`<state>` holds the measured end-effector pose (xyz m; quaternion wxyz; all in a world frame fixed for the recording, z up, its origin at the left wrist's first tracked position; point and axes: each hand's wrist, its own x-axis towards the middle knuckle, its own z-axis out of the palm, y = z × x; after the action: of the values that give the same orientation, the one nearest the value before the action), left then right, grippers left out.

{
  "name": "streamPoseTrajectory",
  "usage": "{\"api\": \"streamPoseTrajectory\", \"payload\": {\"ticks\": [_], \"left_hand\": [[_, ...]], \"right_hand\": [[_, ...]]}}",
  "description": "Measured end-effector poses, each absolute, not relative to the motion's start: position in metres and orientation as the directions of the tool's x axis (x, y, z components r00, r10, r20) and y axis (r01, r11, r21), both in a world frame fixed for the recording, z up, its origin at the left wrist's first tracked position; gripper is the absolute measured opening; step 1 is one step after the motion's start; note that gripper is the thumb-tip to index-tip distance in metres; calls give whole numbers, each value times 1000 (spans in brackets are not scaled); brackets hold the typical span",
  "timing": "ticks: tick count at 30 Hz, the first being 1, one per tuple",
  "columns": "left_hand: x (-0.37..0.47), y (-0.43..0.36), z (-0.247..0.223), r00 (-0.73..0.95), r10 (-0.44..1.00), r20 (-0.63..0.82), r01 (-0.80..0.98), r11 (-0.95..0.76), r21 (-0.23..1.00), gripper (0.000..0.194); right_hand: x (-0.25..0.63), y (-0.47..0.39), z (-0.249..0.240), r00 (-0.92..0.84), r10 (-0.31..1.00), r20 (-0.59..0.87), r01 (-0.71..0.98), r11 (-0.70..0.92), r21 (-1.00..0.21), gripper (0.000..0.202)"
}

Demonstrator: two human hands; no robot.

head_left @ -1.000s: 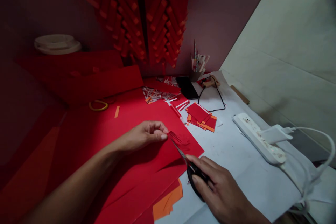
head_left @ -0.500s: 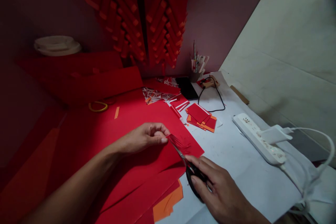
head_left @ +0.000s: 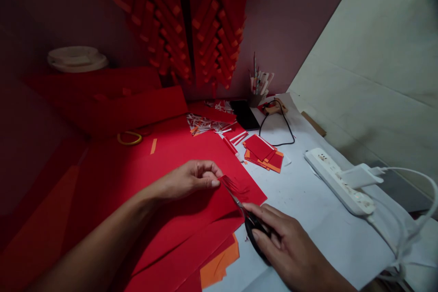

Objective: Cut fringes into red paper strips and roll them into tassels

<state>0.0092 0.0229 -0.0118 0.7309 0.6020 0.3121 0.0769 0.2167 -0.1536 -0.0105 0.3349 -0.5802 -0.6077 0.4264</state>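
Between thumb and fingers, my left hand (head_left: 201, 175) pinches a small piece of red paper (head_left: 234, 186) whose right side is cut into a thin fringe. My right hand (head_left: 282, 237) grips black-handled scissors (head_left: 255, 232). Their blades reach up and left along the fringe, close to my left fingertips; the blades look closed or nearly so. Beneath both lie large red paper sheets (head_left: 191, 232), overlapping toward the front. An orange piece of paper (head_left: 221, 264) sticks out from under them.
Small red and orange cards (head_left: 263, 153) are stacked beyond my hands, near a heap of paper shreds (head_left: 208, 123). A dark phone-like slab (head_left: 244, 114), a pen cup (head_left: 256, 96) and a white power strip (head_left: 338, 182) stand around. Red paper decorations (head_left: 215, 32) hang at the back.
The scissors and my right hand have shifted slightly right and down. My left hand keeps its pinch on the fringed paper.
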Motion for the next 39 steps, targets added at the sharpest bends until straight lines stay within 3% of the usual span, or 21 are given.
{"api": "streamPoseTrajectory", "payload": {"ticks": [6,16,39], "left_hand": [[9,22,-10,773,514,-371,256,282,924,32],[10,22,-7,708,602,-368,234,291,927,31],[10,22,-8,700,607,-377,261,273,926,32]], "right_hand": [[227,-164,-15,-73,960,-270,317,-234,-919,45],[242,-189,-32,-11,995,-97,379,-86,-922,45],[229,-182,-35,-55,992,-112,366,-85,-927,47]]}}
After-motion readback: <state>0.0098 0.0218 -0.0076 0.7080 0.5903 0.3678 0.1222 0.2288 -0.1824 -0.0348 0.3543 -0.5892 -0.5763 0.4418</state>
